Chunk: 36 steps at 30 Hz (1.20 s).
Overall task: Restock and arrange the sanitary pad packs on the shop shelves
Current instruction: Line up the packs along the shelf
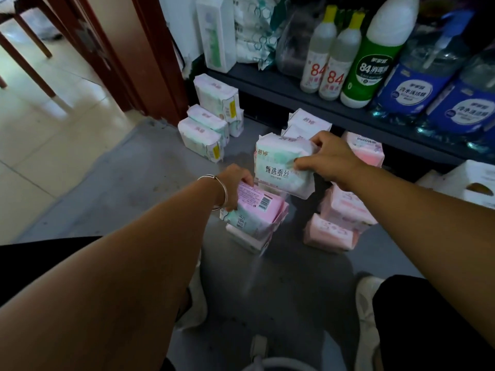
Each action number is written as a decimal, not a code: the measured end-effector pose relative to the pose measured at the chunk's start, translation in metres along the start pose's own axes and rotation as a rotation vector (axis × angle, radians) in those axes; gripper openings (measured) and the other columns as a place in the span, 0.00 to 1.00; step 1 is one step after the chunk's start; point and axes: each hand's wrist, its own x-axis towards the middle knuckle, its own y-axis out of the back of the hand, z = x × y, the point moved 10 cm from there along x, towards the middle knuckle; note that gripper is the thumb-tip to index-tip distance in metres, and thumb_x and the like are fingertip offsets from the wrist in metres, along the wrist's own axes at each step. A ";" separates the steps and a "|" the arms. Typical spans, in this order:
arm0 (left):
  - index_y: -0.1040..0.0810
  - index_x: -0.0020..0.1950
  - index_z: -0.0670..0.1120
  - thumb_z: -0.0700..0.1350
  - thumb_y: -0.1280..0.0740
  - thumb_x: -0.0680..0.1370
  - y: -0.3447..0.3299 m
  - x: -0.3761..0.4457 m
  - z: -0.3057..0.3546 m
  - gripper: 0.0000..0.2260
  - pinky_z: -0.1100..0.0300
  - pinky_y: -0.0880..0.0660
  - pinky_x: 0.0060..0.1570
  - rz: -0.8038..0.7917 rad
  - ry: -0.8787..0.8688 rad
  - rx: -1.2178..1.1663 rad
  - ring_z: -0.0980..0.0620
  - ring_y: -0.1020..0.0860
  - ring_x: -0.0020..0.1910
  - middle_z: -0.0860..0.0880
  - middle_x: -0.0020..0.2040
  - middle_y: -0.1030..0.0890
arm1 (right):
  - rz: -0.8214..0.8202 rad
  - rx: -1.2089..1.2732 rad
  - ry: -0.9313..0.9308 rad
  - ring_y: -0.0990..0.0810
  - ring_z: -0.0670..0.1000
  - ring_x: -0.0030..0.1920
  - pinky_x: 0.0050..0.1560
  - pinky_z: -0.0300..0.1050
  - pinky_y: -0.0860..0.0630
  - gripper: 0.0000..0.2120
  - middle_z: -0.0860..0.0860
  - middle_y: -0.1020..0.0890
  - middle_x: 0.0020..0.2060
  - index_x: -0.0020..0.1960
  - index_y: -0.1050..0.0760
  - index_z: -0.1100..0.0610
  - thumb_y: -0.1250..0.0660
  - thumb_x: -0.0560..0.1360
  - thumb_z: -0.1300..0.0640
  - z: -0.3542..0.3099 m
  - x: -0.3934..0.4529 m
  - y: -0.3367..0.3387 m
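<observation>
The right hand (328,159) grasps a white and mint-green pad pack (281,167) by its right edge, thumb on the printed front and fingers curled over the top, holding it upright in the air above the grey floor (139,188). The left hand (237,183), with a silver bangle (218,192) on its wrist, reaches down and grips the top edge of a pink pack (257,210) that shows a barcode. That pink pack lies uppermost on a short stack of packs (251,239) standing on the floor, just below and to the left of the held pack.

To the right of this stack, partly hidden behind the right forearm, sits a heap of pink packs (340,223) on the floor. Behind the held pack, more white packs (308,121) stand against the base of the shelf. Farther left, near a reddish-brown door frame (150,62), a cluster of white and green packs with yellow labels (211,121) is piled on the floor.

The dark shelf (270,79) above carries two slim bottles with yellow caps (329,62) marked 84, a larger green and white bottle (375,57), big blue-labelled bottles (423,84), and tall white wrapped packs (217,33) at its left end. The person's pale shoes (367,317) and dark trouser legs show at the bottom.
</observation>
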 end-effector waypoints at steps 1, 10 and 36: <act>0.27 0.60 0.44 0.29 0.27 0.63 -0.004 -0.001 -0.002 0.27 0.67 0.30 0.46 0.011 -0.009 -0.004 0.51 0.29 0.53 0.46 0.58 0.32 | -0.002 -0.019 0.007 0.25 0.52 0.48 0.44 0.46 0.25 0.21 0.52 0.24 0.48 0.53 0.28 0.59 0.23 0.64 0.58 0.000 -0.001 -0.005; 0.34 0.61 0.44 0.33 0.24 0.63 -0.042 0.009 -0.030 0.31 0.66 0.27 0.49 0.136 0.101 -0.177 0.48 0.30 0.56 0.46 0.61 0.36 | -0.035 -0.078 0.022 0.27 0.50 0.51 0.35 0.34 0.31 0.26 0.51 0.27 0.51 0.57 0.32 0.60 0.23 0.65 0.59 0.007 -0.004 -0.043; 0.48 0.73 0.50 0.36 0.22 0.62 -0.049 0.028 -0.043 0.48 0.38 0.31 0.63 -0.146 0.232 -0.368 0.39 0.32 0.68 0.42 0.69 0.33 | -0.060 -0.418 0.140 0.33 0.55 0.63 0.63 0.48 0.31 0.27 0.56 0.30 0.61 0.62 0.33 0.59 0.26 0.68 0.56 0.029 0.010 -0.092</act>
